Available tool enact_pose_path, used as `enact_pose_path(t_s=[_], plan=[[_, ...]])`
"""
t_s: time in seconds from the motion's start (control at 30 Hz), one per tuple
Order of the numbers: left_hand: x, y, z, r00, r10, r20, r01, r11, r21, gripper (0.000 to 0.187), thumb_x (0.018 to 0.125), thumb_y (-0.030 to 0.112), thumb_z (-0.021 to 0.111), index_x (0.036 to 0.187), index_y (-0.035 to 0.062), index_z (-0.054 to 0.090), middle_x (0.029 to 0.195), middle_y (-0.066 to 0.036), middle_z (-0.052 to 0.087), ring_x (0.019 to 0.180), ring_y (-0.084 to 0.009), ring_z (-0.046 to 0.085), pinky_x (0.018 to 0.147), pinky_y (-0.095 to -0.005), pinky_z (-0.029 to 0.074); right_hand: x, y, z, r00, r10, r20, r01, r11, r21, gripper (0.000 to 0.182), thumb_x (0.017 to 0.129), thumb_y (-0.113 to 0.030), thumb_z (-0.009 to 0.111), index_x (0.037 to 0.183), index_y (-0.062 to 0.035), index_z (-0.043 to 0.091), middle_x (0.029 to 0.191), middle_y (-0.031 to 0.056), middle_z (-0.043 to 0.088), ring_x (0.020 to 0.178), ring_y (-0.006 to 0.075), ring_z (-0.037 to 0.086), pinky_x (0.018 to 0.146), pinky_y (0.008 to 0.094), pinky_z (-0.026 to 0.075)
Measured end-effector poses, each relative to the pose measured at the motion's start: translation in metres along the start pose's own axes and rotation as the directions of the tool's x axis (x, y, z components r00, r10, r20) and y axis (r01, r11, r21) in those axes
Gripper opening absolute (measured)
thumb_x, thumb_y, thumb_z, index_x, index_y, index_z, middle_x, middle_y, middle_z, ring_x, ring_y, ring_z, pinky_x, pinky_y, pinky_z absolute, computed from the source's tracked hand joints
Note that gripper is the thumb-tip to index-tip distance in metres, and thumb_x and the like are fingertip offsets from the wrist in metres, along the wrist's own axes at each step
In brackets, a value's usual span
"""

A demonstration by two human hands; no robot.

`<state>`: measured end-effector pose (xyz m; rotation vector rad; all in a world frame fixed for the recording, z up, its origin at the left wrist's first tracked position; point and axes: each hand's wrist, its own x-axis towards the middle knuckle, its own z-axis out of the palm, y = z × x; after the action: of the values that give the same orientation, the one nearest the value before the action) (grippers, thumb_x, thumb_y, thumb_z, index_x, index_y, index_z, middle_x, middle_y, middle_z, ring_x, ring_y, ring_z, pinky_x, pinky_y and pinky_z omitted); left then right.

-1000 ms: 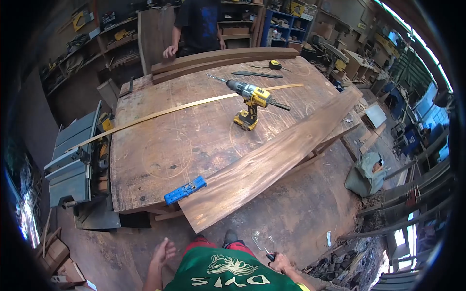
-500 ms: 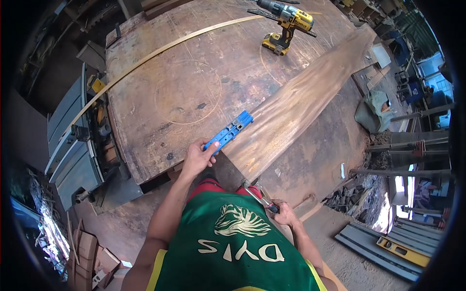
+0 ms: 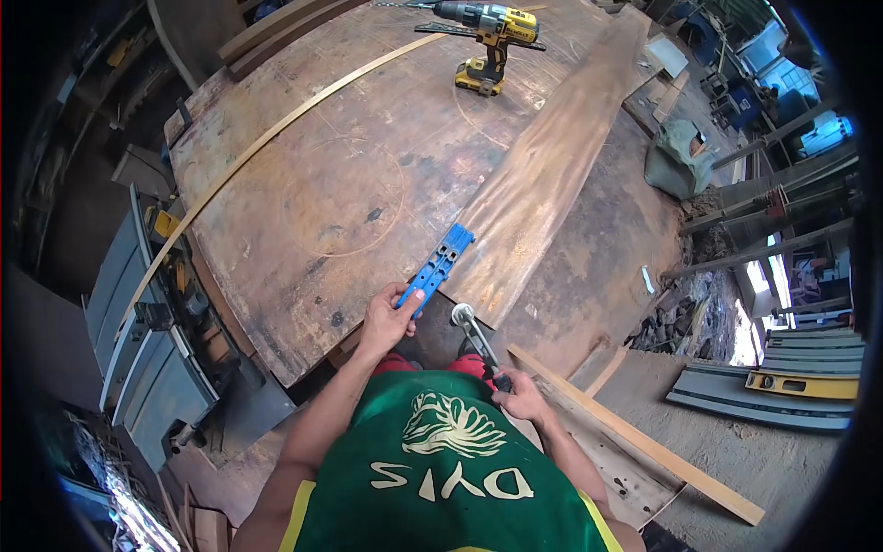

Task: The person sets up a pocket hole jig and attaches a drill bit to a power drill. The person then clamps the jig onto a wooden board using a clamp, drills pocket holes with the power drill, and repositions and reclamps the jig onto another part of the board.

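Note:
My left hand [image 3: 391, 320] grips the lower end of a blue pocket-hole jig [image 3: 434, 272], thumb on top. The jig's far end overlaps the left edge of a long brown wooden board [image 3: 538, 179], near the board's close end. In my right hand [image 3: 521, 396] is a locking face clamp [image 3: 478, 339], held by its dark handles. The clamp's round pad [image 3: 462, 315] is right at the near end of the board.
A yellow-black cordless drill [image 3: 487, 41] with a long bit stands on the worn worktable [image 3: 313, 230]. A thin wooden strip [image 3: 276, 129] crosses the table. A green bag [image 3: 678, 158] sits at right, a yellow spirit level [image 3: 800, 384] lower right, a loose batten [image 3: 644, 437] nearby.
My right hand has raised the clamp, bringing its round pad to the board's near end. My left hand has turned the jig slightly more upright. The whole view has shifted.

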<state>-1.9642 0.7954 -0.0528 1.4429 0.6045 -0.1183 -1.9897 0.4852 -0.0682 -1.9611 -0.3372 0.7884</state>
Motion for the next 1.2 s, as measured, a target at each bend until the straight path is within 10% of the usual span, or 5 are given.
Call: enact_pose_path(t_s=[0.27,0.33,0.57,0.97,1.2], plan=[[-0.037,-0.015,0.030,0.965,0.026,0.260,-0.045,0.997,0.068,0.047,0.094,0.036,0.067,0.120,-0.0016,0.061,0.084,-0.006,0.068,0.062,-0.0078,0.059,0.051,-0.0251,0.050,-0.030,-0.018,-0.002,0.993,0.055,-0.100,-0.049,0.997,0.062,0.030,0.066,-0.015,0.070,0.089,0.0010,0.061,0.070,0.0055,0.054,0.066,0.0157,0.053,0.059,0.0330,0.042],[-0.031,-0.013,0.032,0.960,0.083,0.266,-0.112,0.989,0.093,0.045,0.096,0.035,0.066,0.122,-0.0012,0.060,0.083,-0.005,0.067,0.063,-0.0078,0.060,0.054,-0.0234,0.049,-0.049,-0.040,-0.018,0.932,0.346,0.107,-0.354,0.933,0.067,0.042,0.067,-0.011,0.068,0.106,0.0015,0.063,0.104,0.0188,0.066,0.097,0.0283,0.063,0.087,0.0363,0.048],[0.007,-0.021,-0.034,0.947,0.091,-0.307,-0.166,0.960,-0.227,0.035,0.100,0.036,0.058,0.099,0.0017,0.057,0.068,0.001,0.053,0.051,-0.0058,0.051,0.060,-0.0260,0.057,-0.081,-0.009,-0.021,0.966,0.258,0.017,-0.258,0.966,0.027,0.061,0.066,-0.008,0.066,0.127,-0.0003,0.059,0.107,0.0181,0.066,0.098,0.0267,0.063,0.089,0.0367,0.049],[-0.015,-0.014,0.026,0.987,0.151,-0.060,-0.143,0.983,0.118,0.038,0.097,0.034,0.063,0.111,-0.0016,0.064,0.067,-0.002,0.062,0.051,-0.0058,0.054,0.046,-0.0228,0.043,-0.005,-0.039,0.004,0.974,0.206,0.100,-0.209,0.978,0.019,0.065,0.068,-0.018,0.066,0.130,0.0009,0.057,0.116,0.0219,0.064,0.104,0.0342,0.063,0.094,0.0385,0.047],[-0.007,-0.011,0.025,0.994,0.106,-0.016,-0.105,0.992,0.076,0.037,0.096,0.032,0.065,0.110,-0.0020,0.061,0.069,-0.001,0.060,0.053,-0.0063,0.056,0.047,-0.0224,0.046,0.035,-0.035,0.042,0.985,0.065,-0.159,-0.053,0.996,0.079,0.052,0.070,-0.022,0.066,0.117,0.0011,0.062,0.093,0.0210,0.067,0.083,0.0318,0.065,0.080,0.0401,0.051]])
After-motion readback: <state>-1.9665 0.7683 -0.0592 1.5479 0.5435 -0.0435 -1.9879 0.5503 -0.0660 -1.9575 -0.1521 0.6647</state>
